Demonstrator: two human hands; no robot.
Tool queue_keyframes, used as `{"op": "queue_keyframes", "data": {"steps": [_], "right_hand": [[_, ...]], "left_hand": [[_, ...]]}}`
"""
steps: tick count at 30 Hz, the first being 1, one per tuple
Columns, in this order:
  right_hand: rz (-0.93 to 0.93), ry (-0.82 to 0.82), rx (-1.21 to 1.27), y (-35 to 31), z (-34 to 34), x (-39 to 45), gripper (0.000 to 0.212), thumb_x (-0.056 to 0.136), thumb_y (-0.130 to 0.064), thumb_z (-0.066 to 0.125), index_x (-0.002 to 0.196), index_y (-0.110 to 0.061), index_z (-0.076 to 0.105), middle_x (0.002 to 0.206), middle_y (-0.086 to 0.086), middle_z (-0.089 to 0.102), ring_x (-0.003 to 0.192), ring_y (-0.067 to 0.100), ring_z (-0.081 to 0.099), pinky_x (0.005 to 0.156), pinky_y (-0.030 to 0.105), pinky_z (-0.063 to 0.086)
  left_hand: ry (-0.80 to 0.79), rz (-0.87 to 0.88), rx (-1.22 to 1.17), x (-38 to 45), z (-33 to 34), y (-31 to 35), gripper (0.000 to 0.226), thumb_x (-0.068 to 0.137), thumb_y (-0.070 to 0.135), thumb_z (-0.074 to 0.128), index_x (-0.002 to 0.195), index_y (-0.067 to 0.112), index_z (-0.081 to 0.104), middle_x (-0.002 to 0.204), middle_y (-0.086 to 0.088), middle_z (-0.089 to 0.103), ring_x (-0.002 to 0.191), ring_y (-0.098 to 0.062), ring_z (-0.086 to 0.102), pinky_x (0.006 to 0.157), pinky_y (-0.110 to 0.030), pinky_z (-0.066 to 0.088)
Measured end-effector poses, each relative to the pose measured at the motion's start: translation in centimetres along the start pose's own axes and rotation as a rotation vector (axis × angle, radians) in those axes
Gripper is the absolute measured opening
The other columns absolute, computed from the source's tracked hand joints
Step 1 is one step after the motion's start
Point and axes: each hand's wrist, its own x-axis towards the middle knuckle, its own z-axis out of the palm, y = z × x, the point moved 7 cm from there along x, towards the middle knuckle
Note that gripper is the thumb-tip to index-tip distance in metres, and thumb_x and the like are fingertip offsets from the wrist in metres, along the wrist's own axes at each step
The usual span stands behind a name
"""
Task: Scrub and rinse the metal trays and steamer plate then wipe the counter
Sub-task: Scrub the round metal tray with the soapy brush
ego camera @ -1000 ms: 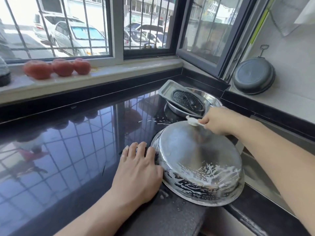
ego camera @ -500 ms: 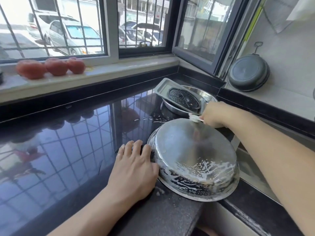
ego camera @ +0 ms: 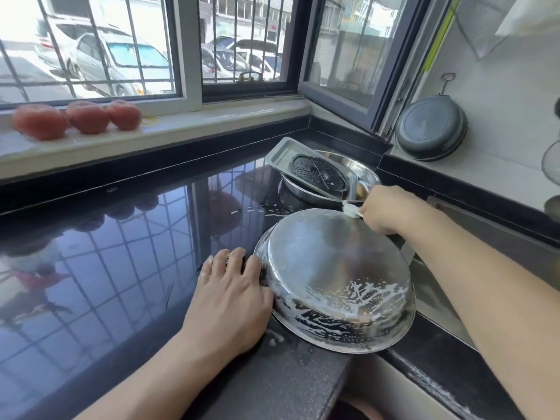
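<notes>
While the left hand [ego camera: 230, 295] stayed flat against the upturned soapy tray [ego camera: 336, 280] at the counter's [ego camera: 100, 268] front edge, the right hand [ego camera: 388, 210], gripping a white scrubber [ego camera: 351, 210], had edged along its far rim. Behind, the steamer plate [ego camera: 318, 172] lay in a rectangular tray [ego camera: 281, 153] near the back corner; the counter's left stretch lay open below the window sill [ego camera: 181, 128].
</notes>
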Motion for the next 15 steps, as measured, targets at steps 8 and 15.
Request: {"op": "queue_keyframes", "data": {"steps": [8, 15], "right_hand": [[-0.133, 0.07, 0.038, -1.8, 0.8, -1.3, 0.038, 0.095, -0.02, 0.049, 0.127, -0.031, 0.067, 0.131, 0.015, 0.06, 0.106, 0.037, 0.06, 0.089, 0.04, 0.053], [-0.078, 0.173, 0.037, -1.7, 0.8, -1.5, 0.033, 0.094, -0.021, 0.051, 0.124, -0.023, 0.066, 0.111, 0.013, 0.061, 0.093, 0.038, 0.058, 0.082, 0.039, 0.051]], "left_hand": [[0.01, 0.043, 0.012, 0.0, -0.1, 0.2, 0.038, 0.089, 0.035, 0.021, 0.107, 0.02, 0.05, 0.121, -0.002, 0.052, 0.124, -0.031, 0.046, 0.113, -0.05, 0.038], [-0.055, 0.021, -0.003, -0.1, -0.3, 0.4, 0.043, 0.088, 0.038, 0.017, 0.111, 0.021, 0.049, 0.129, 0.001, 0.052, 0.131, -0.031, 0.042, 0.116, -0.048, 0.035]]}}
